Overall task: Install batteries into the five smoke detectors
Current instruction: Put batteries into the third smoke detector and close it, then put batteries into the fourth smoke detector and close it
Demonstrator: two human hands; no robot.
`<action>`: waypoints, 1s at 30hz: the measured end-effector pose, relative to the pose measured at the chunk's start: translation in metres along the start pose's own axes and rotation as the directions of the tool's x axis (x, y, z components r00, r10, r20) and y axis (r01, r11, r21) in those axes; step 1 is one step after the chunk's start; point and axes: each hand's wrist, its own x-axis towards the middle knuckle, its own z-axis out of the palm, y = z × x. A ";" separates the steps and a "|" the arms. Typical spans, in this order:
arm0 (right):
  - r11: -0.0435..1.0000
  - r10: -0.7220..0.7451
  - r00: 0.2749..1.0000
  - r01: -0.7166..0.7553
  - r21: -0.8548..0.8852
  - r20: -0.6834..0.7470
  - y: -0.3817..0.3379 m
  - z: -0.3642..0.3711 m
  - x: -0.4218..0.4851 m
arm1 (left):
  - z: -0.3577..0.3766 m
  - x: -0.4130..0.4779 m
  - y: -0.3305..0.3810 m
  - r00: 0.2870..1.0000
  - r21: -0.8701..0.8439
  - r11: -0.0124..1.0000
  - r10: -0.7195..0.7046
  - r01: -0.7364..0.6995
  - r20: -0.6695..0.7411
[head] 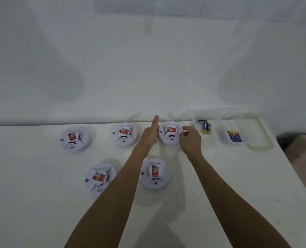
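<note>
Several white round smoke detectors with red stickers lie on the white table: back left [74,139], back middle [124,134], back right [169,132], front left [99,178] and front right [154,174]. My left hand [149,136] reaches with straight fingers along the left side of the back right detector. My right hand [190,139] has its fingers curled at that detector's right edge. Three loose batteries [205,126] lie to the right of it. More blue batteries [235,136] sit in a clear container [225,140].
A clear lid [261,138] lies beside the container near the table's right edge. The table's far edge meets a white wall just behind the back row of detectors. The floor shows at the far right.
</note>
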 end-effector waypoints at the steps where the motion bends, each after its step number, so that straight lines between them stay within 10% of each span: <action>1: 1.000 0.000 1.000 0.000 -0.023 0.002 0.000 0.000 -0.001 | 0.001 0.001 -0.001 1.000 0.017 1.000 0.001 -0.001 0.001; 13: 0.973 -0.186 0.983 0.186 -0.137 0.010 -0.014 0.015 -0.018 | -0.017 -0.016 -0.008 0.979 0.094 0.984 0.164 -0.154 -0.117; 21: 0.954 -0.295 0.924 0.297 0.028 0.242 -0.057 0.047 -0.035 | -0.072 -0.031 -0.011 0.746 0.336 0.913 0.389 -0.232 -0.541; 30: 0.997 -0.054 0.874 0.017 0.082 0.483 -0.072 0.083 -0.040 | -0.095 -0.021 -0.020 0.885 0.389 0.919 0.123 0.069 -0.449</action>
